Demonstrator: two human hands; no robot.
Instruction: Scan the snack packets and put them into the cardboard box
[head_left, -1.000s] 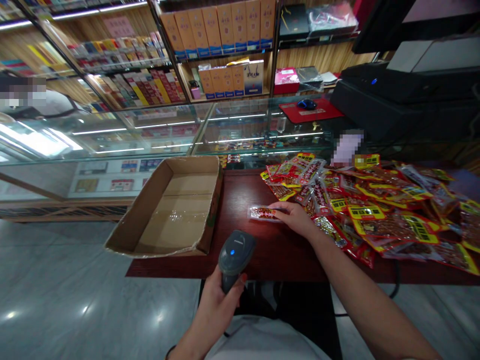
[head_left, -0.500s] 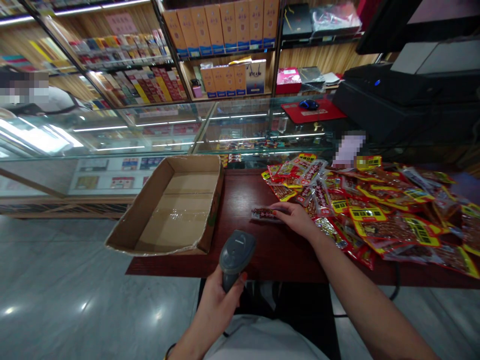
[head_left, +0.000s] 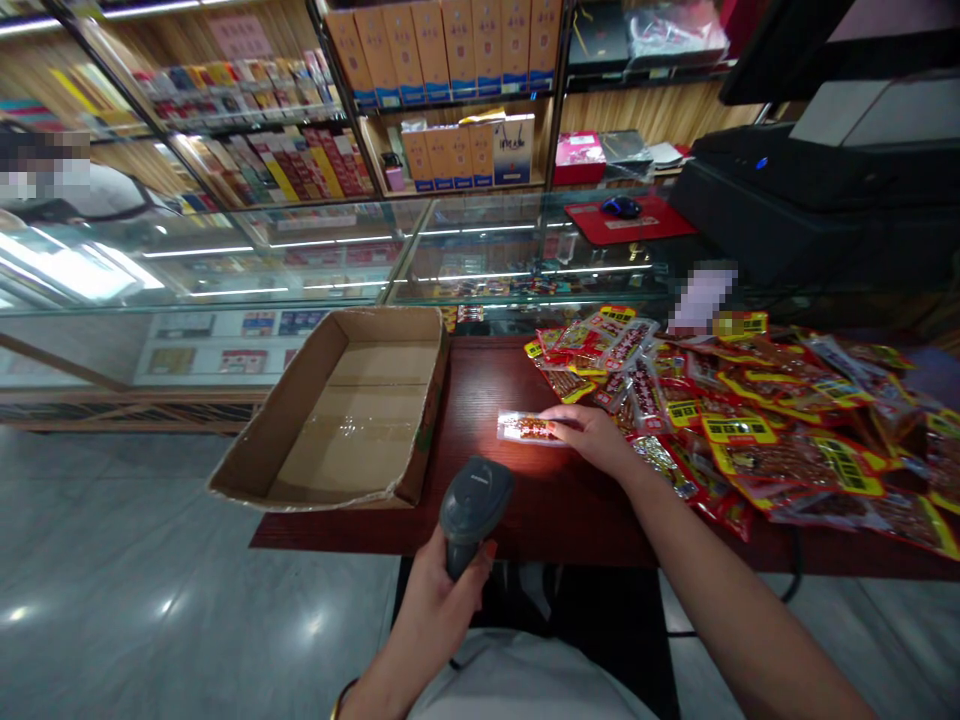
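Note:
My left hand [head_left: 442, 595] is wrapped round the handle of a grey barcode scanner [head_left: 477, 500], its head tilted toward the tabletop. In front of it, my right hand [head_left: 592, 435] pinches the right end of a slim snack packet [head_left: 523, 427] just over the dark red wooden table [head_left: 480, 380]. Bright light from the scanner falls on the packet and the wood around it. Right of that hand spreads a heap of red and yellow snack packets [head_left: 780, 430]. To the left stands an open cardboard box [head_left: 431, 430] with a bare bottom.
Behind the table runs a glass display counter [head_left: 480, 235], with a mouse [head_left: 621, 207] on a red mat [head_left: 660, 222]. A black machine [head_left: 810, 200] and a monitor [head_left: 780, 50] stand at right. Another person [head_left: 105, 190] is at far left.
The scanner's light has come on and now shines on the packet, which was unlit before. Both hands stay in nearly the same place.

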